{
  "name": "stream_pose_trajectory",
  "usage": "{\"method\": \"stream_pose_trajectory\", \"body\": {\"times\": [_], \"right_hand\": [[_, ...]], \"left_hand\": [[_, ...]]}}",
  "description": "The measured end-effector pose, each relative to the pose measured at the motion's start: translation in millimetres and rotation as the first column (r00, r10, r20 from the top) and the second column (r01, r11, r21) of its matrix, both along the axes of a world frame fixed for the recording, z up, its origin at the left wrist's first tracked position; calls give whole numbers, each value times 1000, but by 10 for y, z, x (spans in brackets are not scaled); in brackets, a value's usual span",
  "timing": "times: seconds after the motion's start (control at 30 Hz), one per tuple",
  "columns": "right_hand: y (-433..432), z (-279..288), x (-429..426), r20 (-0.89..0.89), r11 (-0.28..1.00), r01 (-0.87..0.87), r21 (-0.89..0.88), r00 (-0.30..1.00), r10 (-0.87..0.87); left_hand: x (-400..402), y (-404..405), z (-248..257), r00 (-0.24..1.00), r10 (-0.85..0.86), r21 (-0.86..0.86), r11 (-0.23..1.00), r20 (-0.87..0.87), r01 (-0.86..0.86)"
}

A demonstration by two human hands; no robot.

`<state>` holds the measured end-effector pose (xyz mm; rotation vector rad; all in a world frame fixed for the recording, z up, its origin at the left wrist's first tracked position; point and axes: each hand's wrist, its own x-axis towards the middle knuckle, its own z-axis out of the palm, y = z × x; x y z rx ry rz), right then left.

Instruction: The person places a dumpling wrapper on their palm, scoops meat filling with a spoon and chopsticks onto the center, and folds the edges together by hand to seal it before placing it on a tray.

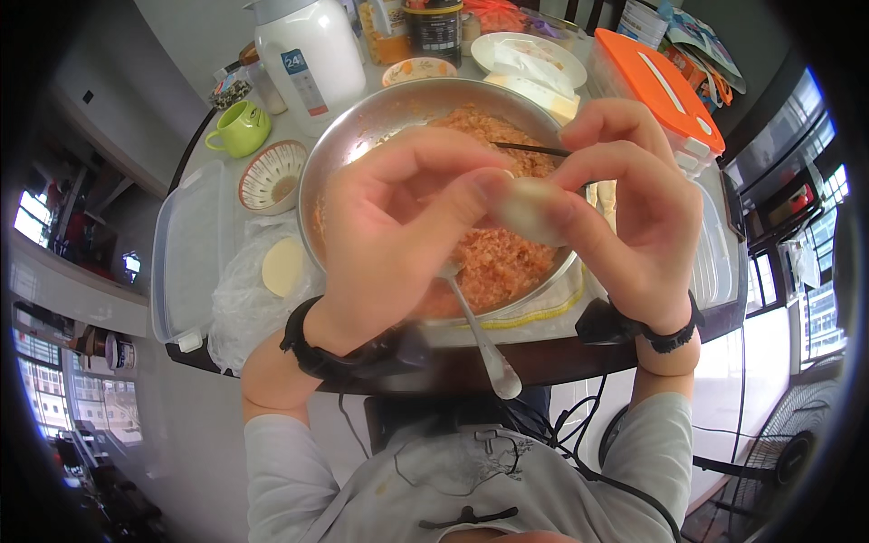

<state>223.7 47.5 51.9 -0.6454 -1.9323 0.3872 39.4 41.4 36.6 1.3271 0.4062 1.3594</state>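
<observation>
Between the fingertips of my left hand (400,224) and my right hand (628,203) is a pale, folded dumpling (531,210), pinched from both sides. It is slightly blurred and partly covered by the fingers. Below it is a wide stainless steel bowl (326,153) of orange-pink minced filling (499,268). A metal spoon (481,332) rests in the filling, its handle reaching over the bowl's near rim. A thin dark stick (533,147) shows behind my hands. Left of the bowl, a round dough wrapper (282,267) lies on a crumpled clear plastic bag (237,298).
A clear plastic lid (193,251), a striped bowl (273,176), a green mug (241,129) and a white jug (316,68) stand left. At right are an orange-lidded container (655,88) and another clear container (713,251). A white plate (529,51) sits behind. Black cables (577,434) hang below.
</observation>
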Motion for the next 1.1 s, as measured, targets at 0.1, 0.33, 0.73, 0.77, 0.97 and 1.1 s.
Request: {"method": "stream_pose_trajectory", "body": {"times": [0.1,0.33,0.73,0.77,0.97,1.1], "right_hand": [[-8,5,-7,29,999,27,22,999,-27],[-18,-19,-46,3,998,51,31,999,-51],[49,-73,-26,-84,972,-99,-213,993,83],[32,-67,-46,-148,934,-137,-328,985,93],[53,-3,-41,-241,847,-196,-495,967,83],[63,8,28,-132,900,-145,-412,986,99]], "left_hand": [[2,16,-27,986,128,100,988,-110,-117],[48,-35,-54,961,225,249,951,-160,-181],[80,-63,-30,942,237,148,967,-239,-206],[92,-74,-7,960,190,18,981,-204,-191],[34,-22,27,973,85,-244,960,-213,-138],[16,10,47,984,98,-305,942,-146,-138]]}}
